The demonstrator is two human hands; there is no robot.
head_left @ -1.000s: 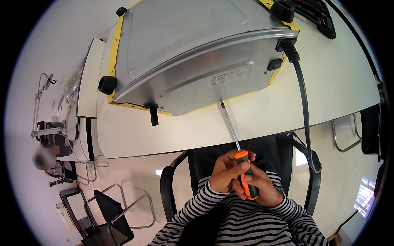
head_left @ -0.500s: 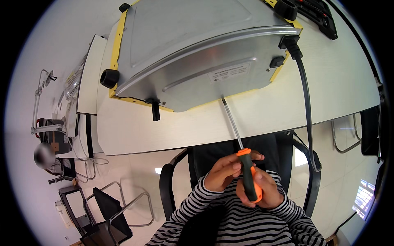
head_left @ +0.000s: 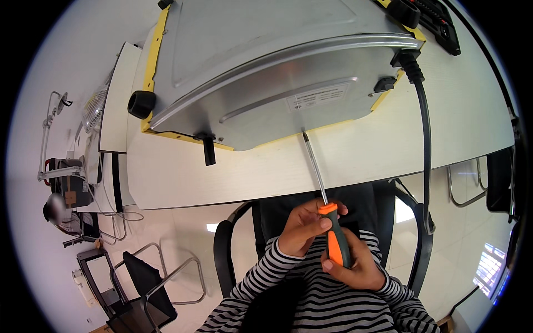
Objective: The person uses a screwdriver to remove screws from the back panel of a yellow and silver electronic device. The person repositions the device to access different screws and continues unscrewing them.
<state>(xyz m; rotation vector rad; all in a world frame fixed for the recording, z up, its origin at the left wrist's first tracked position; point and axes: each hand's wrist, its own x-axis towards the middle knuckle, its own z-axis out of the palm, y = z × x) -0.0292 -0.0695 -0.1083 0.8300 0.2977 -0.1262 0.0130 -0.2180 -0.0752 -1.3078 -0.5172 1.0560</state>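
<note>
screwdriver (head_left: 327, 209) pointing at metal casing (head_left: 272, 83) on table (head_left: 222, 180), left hand (head_left: 301, 228) grasping upper handle (head_left: 340, 236), right hand (head_left: 362, 265) wrapped round its lower part, tip (head_left: 305, 136) near casing's edge, contact unclear

Bright light, glare on the floor (head_left: 212, 227), fisheye-bent edges

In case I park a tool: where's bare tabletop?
Bare table: left of the black peg; between the screwdriver and power cord; right of the cord, nearer than the black tool case. Crowded: the far side, filled by the metal appliance.
</note>
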